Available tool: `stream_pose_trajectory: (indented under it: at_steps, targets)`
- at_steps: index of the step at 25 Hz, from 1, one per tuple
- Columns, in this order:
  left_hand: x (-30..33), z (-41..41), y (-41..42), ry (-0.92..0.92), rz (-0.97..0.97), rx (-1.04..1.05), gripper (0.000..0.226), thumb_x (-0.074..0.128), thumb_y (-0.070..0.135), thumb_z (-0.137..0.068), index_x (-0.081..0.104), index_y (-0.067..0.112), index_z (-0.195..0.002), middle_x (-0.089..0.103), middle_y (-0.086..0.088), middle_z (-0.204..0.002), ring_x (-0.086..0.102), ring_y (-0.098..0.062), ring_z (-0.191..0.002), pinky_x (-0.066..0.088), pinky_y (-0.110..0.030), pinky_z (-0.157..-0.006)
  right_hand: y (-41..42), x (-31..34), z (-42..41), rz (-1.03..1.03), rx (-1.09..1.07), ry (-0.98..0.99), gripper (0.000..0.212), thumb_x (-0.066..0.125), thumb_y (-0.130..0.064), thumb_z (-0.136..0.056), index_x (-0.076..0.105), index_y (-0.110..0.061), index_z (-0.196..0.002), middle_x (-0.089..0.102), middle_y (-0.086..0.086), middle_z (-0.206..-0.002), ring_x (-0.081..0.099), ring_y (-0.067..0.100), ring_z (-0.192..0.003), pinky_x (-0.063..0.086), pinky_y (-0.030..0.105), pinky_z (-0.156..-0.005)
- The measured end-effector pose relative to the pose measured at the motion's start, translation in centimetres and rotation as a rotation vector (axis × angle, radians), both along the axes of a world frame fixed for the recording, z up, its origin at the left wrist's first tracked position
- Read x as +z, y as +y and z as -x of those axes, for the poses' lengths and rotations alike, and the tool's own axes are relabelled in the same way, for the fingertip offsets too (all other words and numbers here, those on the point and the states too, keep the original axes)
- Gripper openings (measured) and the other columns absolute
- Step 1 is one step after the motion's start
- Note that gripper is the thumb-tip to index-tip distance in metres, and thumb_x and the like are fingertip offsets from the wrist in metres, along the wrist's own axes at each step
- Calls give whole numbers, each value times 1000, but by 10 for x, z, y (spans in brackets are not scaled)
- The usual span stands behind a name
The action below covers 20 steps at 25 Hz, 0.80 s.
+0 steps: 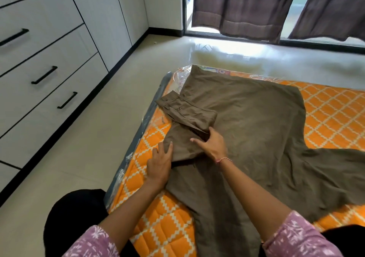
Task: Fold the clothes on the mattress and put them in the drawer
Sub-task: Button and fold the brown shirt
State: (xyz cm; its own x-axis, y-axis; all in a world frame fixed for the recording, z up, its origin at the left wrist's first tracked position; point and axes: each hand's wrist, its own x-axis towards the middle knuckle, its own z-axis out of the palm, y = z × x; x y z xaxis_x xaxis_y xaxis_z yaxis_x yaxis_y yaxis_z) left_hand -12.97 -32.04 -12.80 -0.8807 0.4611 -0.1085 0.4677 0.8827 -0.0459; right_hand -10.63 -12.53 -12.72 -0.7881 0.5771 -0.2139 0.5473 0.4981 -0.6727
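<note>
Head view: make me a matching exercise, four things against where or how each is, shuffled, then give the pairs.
Things:
1. trousers
2. drawers
3. curtains
4. left hand

Places or states:
A. hanging at the window, top of the view
B. spread over the orange mattress
C. flat on a folded edge of the cloth
D. closed, along the wall on the left

Pairs: 1-B, 2-D, 3-A, 4-C

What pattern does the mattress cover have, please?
Orange with a white diamond lattice on the mattress, in the head view.
</note>
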Motion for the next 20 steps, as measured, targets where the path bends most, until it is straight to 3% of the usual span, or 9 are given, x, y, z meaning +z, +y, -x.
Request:
stream_pose_trajectory:
  at_steps: [2,3,7,10,11,13,15,18,20]
  targets:
    - [7,-3,-7,-114,-102,148,54,44,24,-98,21,20,-146,39,-11,-133,51,-27,-109,46,-34,-72,-11,-1,4,-136,-36,20,42,59,-23,-90,55,-7,-129,59,17,-123,55,33,-116,44,39,-95]
    - [13,-3,-11,-173,-175,209,45,45,23,-96,31,17,-139,45,-11,-128,54,-29,-106,46,-37,-74,-7,7,9,-61,-166,99,32,53,-13,-93,60,-6,-123,62,18,-118,58,31,-110,45,36,-92]
    - [39,-19,-6,-40,-371,39,40,43,7,-92,47,16,-131,49,-10,-112,57,-31,-88,40,-35,-62,46,39,-7,658,-668,669,20,44,0,-95,63,-2,-96,59,10,-80,52,17,-77,43,28,-72]
    - [51,-58,20,64,-269,-368,45,61,8,-79,59,18,-123,55,-9,-105,62,-26,-75,39,-30,-49,73,34,-59,1184,-916,977,27,42,-29,-100,63,-12,-104,67,3,-88,59,17,-88,49,27,-82]
    - [47,-72,27,118,-191,-521,40,67,11,-72,67,19,-111,61,-6,-96,63,-21,-68,42,-27,-43,73,26,-73,1193,-895,923,36,44,-39,-98,61,-12,-116,69,5,-101,61,20,-99,50,31,-90]
    - [41,-90,33,188,-42,-671,32,55,19,-70,74,23,-96,66,-2,-84,61,-13,-59,46,-23,-41,67,18,-88,1091,-855,693,43,56,-30,-94,54,-5,-129,62,12,-122,58,26,-114,46,39,-100]
    - [34,-94,29,173,25,-595,45,45,20,-73,72,25,-109,69,-5,-93,64,-18,-67,49,-24,-50,79,22,-91,942,-960,598,43,60,-10,-91,50,1,-131,56,16,-130,55,29,-118,45,43,-101]
    - [29,-93,12,71,13,-381,57,50,11,-83,47,20,-139,55,-14,-118,60,-26,-91,50,-30,-61,110,30,-109,1005,-961,739,37,55,-14,-94,53,-5,-130,55,11,-132,53,26,-121,43,42,-105]
    - [23,-96,7,111,27,-537,47,56,8,-76,66,18,-121,61,-15,-106,64,-23,-75,47,-24,-46,118,27,-128,991,-998,725,31,50,-9,-96,56,-6,-127,57,10,-126,53,25,-119,42,41,-106]
